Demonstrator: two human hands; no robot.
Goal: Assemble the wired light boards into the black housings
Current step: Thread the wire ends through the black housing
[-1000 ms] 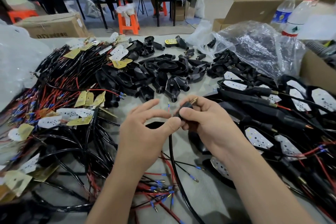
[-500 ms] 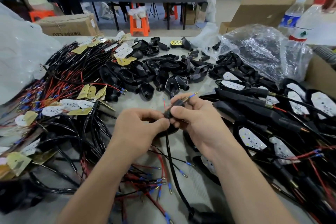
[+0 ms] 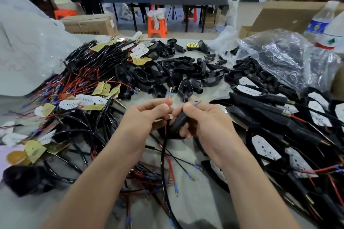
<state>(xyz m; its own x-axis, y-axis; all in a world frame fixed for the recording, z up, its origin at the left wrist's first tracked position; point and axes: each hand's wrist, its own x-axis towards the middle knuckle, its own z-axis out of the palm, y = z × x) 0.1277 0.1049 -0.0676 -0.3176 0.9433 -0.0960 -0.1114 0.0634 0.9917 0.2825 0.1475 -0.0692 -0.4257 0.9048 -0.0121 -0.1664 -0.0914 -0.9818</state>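
Right hand (image 3: 202, 122) curls round a matt black housing (image 3: 179, 120) at centre frame. Its tubular stem runs from 7 to 1 o'clock, and a blue-tipped lead (image 3: 195, 104) pokes out toward 1 o'clock. Left hand (image 3: 143, 117), at its 9 o'clock, pinches a thin red wire (image 3: 168, 99) standing toward 12 o'clock, while a black cable (image 3: 163, 154) drops toward 6 o'clock across the grey surface (image 3: 201, 201).

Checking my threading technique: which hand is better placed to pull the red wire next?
Left hand: it pinches the red wire, while the right hand grips the black housing.
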